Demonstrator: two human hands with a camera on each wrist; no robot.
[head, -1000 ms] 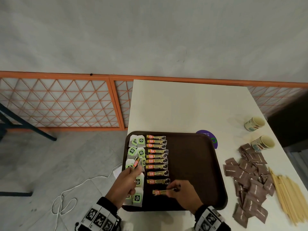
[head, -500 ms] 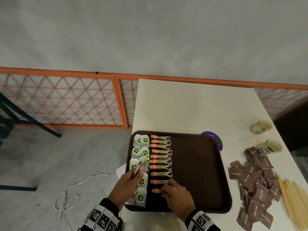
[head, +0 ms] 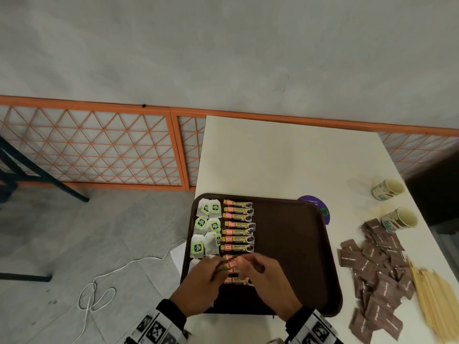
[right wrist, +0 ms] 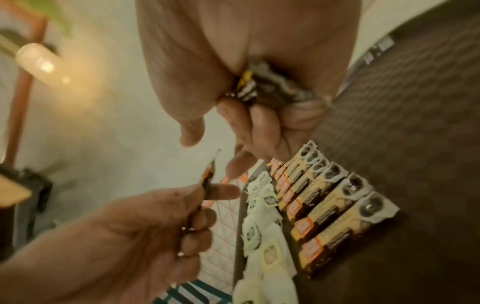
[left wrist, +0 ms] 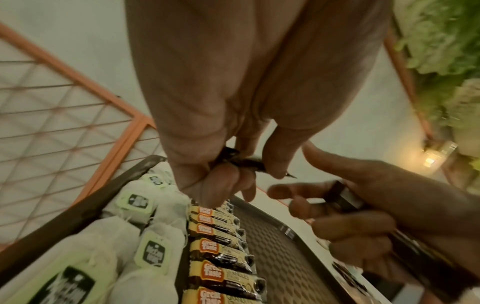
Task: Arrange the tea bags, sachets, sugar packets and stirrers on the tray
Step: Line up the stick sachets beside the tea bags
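- Dark brown plastic, the tray (head: pixel 293 247) sits at the near left of the white bench (head: pixel 285 157), its left edge at the bench's edge.
- White tea bags (head: pixel 207 223) with green tags lie in two columns along the tray's left side; just right of them the coffee sachets (head: pixel 238 224) lie in one column, each crosswise, touching or nearly so.
- Both hands meet over the near end of that column.
- The left hand (head: pixel 201 281) has its fingers curled round a sachet (left wrist: pixel 246 162), thumb and forefinger pinching it so that one end sticks out toward the other hand.
- The right hand (head: pixel 263 281) has its lower fingers curled round a bunch of sachets (right wrist: pixel 262 86) in the palm; its thumb and forefinger reach toward the left hand's sachet, but contact cannot be made out.
- Brown sugar packets (head: pixel 377 276) lie in a loose heap on the bench right of the tray, off it.
- Pale wooden stirrers (head: pixel 434 299) lie in a bundle just right of the heap, also off the tray.
- Two paper cups (head: pixel 395 204) lie on their sides farther back on the right; a purple disc (head: pixel 316 204) shows from behind the tray's far right corner.
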